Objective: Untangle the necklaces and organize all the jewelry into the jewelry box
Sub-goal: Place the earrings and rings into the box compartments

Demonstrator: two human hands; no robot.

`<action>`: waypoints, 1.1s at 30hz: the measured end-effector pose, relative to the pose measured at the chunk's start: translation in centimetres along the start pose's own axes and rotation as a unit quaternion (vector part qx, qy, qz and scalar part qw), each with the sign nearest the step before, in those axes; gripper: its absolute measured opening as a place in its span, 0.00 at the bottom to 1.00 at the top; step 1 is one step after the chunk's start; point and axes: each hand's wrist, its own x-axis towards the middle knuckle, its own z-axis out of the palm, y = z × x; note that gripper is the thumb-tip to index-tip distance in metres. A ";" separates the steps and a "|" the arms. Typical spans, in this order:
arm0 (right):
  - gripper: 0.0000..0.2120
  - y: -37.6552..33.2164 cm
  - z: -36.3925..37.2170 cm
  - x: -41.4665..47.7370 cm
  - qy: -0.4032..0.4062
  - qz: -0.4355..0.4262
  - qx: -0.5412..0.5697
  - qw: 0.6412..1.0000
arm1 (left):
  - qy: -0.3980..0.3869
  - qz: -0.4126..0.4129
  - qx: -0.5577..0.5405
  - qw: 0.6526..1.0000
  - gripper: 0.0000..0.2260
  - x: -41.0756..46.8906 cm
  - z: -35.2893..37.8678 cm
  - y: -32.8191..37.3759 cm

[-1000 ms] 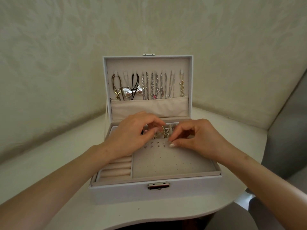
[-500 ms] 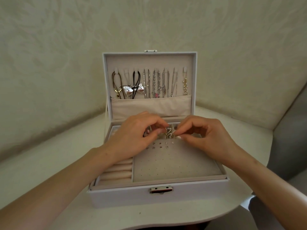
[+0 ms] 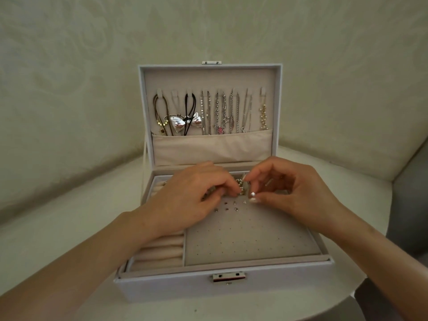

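table (image 3: 58, 228): white, smooth top, rounded front edge. one small dark speck (image 3: 195, 310) lies on the top near the front edge. wall (image 3: 208, 26): pale, with a faint embossed swirl pattern; meets the table at the rear. grey surface (image 3: 411, 181): beside the table's right edge.

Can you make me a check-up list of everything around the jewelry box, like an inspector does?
Surface: pale rounded table under the box.
Job's things: white jewelry box open, lid upright; necklaces hang in the lid, ends in its pocket; a few studs sit in the earring panel; ring rolls at left.
Clutter: nothing seen.
Hands: left hand and right hand both pinch a beaded piece over the back compartments.
Cables: nothing seen.
Surroundings: pale patterned wall; grey seat at right.
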 end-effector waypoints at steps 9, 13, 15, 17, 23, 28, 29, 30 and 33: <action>0.09 0.0 0.0 0.0 -0.008 -0.005 0.001 1.000 | -0.002 0.002 0.005 1.000 0.10 -0.1 -0.2 0.3; 0.08 -0.1 0.0 0.0 -0.004 0.012 0.015 1.000 | 0.002 -0.017 0.013 1.000 0.09 -0.2 -0.3 0.4; 0.09 0.0 0.0 0.0 0.002 0.016 0.014 1.000 | 0.023 -0.046 0.009 0.999 0.09 -0.1 -0.8 0.4; 0.11 0.2 0.0 0.0 0.011 0.010 0.013 1.000 | 0.042 -0.081 -0.017 0.996 0.09 0.0 -1.9 0.3; 0.11 0.4 -0.3 0.2 0.015 0.017 0.001 1.000 | -0.002 -0.126 -0.051 0.991 0.11 0.0 -4.7 -0.5; 0.09 0.3 -0.4 0.9 -0.013 0.030 -0.010 0.999 | -0.133 -0.112 -0.026 0.984 0.09 -0.5 -5.3 -1.2; 0.08 0.3 -0.4 1.1 -0.019 0.031 -0.009 0.999 | -0.152 -0.110 -0.031 0.982 0.09 -0.6 -5.4 -1.4; 0.07 0.3 -0.3 1.2 -0.023 0.032 -0.008 0.999 | -0.164 -0.107 -0.037 0.980 0.09 -0.6 -5.4 -1.6; 0.05 0.2 -0.2 1.5 -0.031 0.033 -0.006 0.999 | -0.179 -0.095 -0.039 0.978 0.08 -0.5 -5.2 -2.1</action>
